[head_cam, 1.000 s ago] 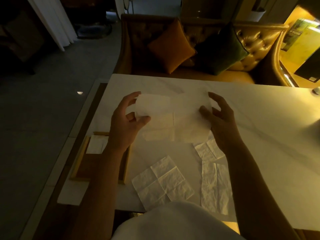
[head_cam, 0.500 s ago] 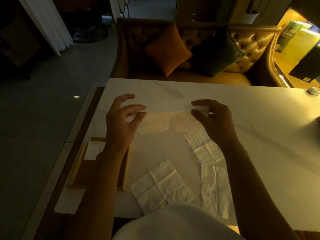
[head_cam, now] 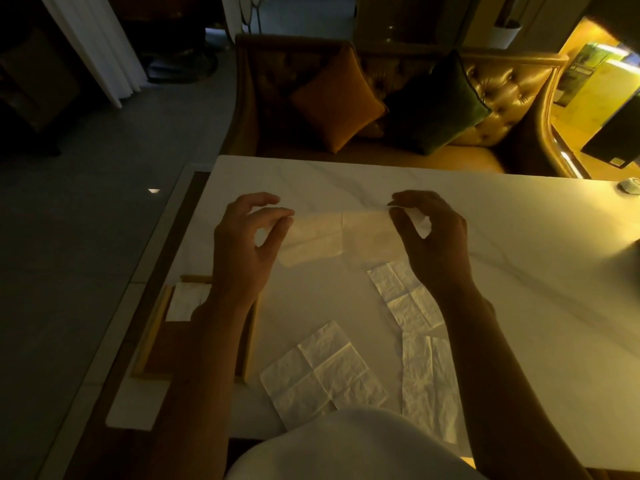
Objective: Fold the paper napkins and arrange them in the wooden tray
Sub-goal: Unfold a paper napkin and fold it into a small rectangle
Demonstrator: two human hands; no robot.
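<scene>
A white paper napkin (head_cam: 341, 239), folded into a strip, stretches between my two hands above the white marble table (head_cam: 519, 271). My left hand (head_cam: 247, 244) pinches its left end and my right hand (head_cam: 429, 237) pinches its right end. Three more napkins lie flat near the front edge: an unfolded square one (head_cam: 323, 374), a creased one (head_cam: 403, 296) partly under my right forearm, and a long one (head_cam: 429, 382). The wooden tray (head_cam: 152, 341) sits at the table's left edge, half hidden by my left forearm, with one folded napkin (head_cam: 185, 301) in its far corner.
A tufted leather sofa (head_cam: 502, 98) with an orange cushion (head_cam: 337, 98) and a dark green cushion (head_cam: 438, 103) stands behind the table. A small white object (head_cam: 628, 186) lies at the far right table edge. Dark floor lies to the left.
The napkin, held up as an open sheet before, has been folded over into a narrow strip and lowered toward the table. Both hands moved down and slightly apart.
</scene>
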